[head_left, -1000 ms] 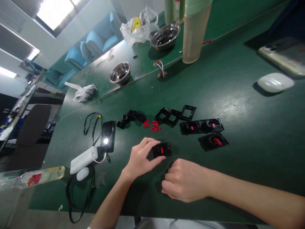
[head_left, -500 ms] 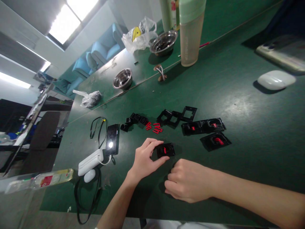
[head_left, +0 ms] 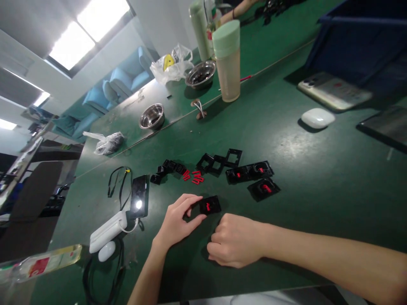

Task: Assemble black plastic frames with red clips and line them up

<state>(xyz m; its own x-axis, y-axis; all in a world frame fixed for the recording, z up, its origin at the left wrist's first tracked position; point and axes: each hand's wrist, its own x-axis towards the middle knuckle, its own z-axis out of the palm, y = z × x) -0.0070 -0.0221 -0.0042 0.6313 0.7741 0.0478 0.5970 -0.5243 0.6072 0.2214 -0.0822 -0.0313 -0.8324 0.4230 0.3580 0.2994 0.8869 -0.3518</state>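
Note:
A small black square plastic piece with a red insert (head_left: 208, 206) lies on the green table. The thumb and forefinger of my left hand (head_left: 178, 220) are spread apart at its left corners, close to or touching it. Just right of and below that piece, my right hand (head_left: 233, 241) rests on the table as a fist, its palm side hidden; I cannot make out whether anything is in it. Beyond my hands are several loose red clips (head_left: 197, 178), small black blocks (head_left: 171, 166) and black square frames (head_left: 218, 163). More black pieces with red inserts (head_left: 263, 188) sit to the right.
On the left are a phone (head_left: 140, 197), a white power bank (head_left: 108, 232), cords and a lying bottle (head_left: 47, 263). Metal bowls (head_left: 152, 117) and a green-lidded bottle (head_left: 229, 72) stand farther back. A blue bin (head_left: 359, 46), another phone and a white case (head_left: 318, 118) are on the right.
The view has swung right, bringing in the blue bin and another person's arm at the back. My left fingertips have drawn back to the black piece's left corners. My right fist stays closed.

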